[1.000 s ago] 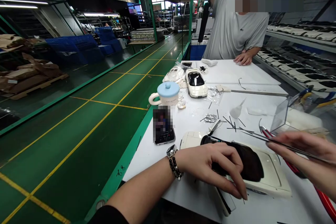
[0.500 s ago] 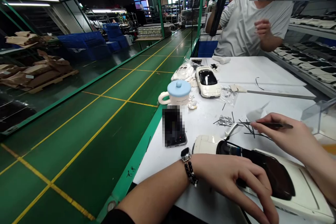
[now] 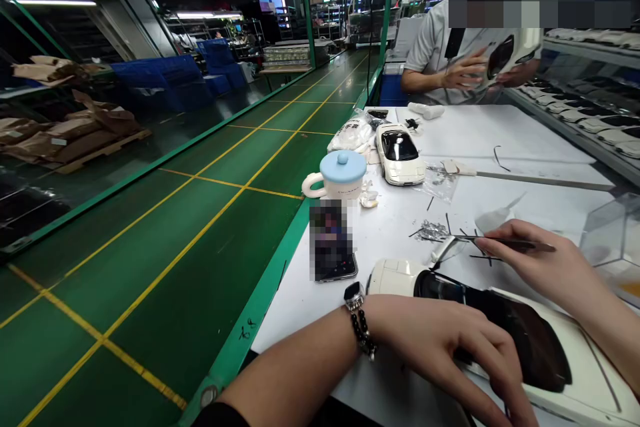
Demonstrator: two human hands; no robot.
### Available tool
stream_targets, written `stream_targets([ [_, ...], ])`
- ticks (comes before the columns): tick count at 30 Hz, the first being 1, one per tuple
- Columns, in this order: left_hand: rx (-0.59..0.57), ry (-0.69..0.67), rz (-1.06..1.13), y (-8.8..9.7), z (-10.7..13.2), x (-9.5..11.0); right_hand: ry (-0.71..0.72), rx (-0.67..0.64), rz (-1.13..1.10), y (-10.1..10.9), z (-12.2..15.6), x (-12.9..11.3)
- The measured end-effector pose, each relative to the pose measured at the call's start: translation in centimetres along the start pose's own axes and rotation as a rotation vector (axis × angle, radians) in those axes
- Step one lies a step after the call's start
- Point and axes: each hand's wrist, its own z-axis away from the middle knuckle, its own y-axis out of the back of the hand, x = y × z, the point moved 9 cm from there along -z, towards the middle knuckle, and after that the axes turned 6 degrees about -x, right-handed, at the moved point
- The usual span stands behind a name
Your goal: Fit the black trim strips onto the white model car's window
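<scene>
A white model car [image 3: 395, 276] lies on the white worktable [image 3: 500, 133] with its dark window glass facing up. My left hand [image 3: 440, 347] is spread over the car, its fingers curled across the dark glass. My right hand [image 3: 545, 260] holds slim metal tweezers [image 3: 515, 244], whose tips sit over thin black strips [image 3: 483, 255] just beyond the car. A small heap of silver pieces [image 3: 430, 230] lies to the left of the tips. The car's far side is hidden from here.
A second white model car [image 3: 400, 155] stands at the table's far end, near a blue-lidded mug [image 3: 340, 175] and a blurred phone [image 3: 333, 260]. A co-worker's hands [image 3: 470, 70] hold a white car body [image 3: 505, 57]. A clear plastic box [image 3: 613, 240] sits at right; the green floor lies left.
My right hand has moved from the right edge up over the black strips with the tweezers. My left hand stays on the car. The co-worker's hand has left the table and now holds a car body.
</scene>
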Motion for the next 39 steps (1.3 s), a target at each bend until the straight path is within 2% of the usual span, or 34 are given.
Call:
stream_targets([
  [8, 0.015, 0.029, 0.124, -0.2, 0.0, -0.7, 0.052, 0.048, 0.018, 0.4, 0.6, -0.7],
  [12, 0.060, -0.033, 0.111, -0.1, 0.1, -0.3, 0.074, 0.105, 0.025, 1.0, 1.0, -1.2],
  [16, 0.054, -0.028, 0.092, 0.1, 0.0, 0.0, 0.100, 0.181, 0.052, 1.8, 1.5, -1.5],
  [21, 0.049, -0.052, 0.040, 0.9, 0.0, 1.1, 0.029, 0.273, 0.038, 3.1, 2.2, -1.1],
  [25, 0.099, -0.083, 0.058, 1.3, 0.3, 1.5, 0.053, 0.341, 0.021, 3.9, 3.1, -1.7],
  [30, 0.194, -0.142, 0.137, 1.4, 0.8, 1.3, 0.135, 0.351, -0.150, 4.5, 3.8, -2.2],
  [35, 0.250, -0.077, 0.239, 1.7, 1.1, 0.6, 0.194, 0.340, -0.349, 4.8, 4.2, -2.3],
  [39, 0.255, -0.031, 0.296, 1.9, 1.1, 0.5, 0.205, 0.319, -0.397, 4.6, 4.2, -2.4],
])
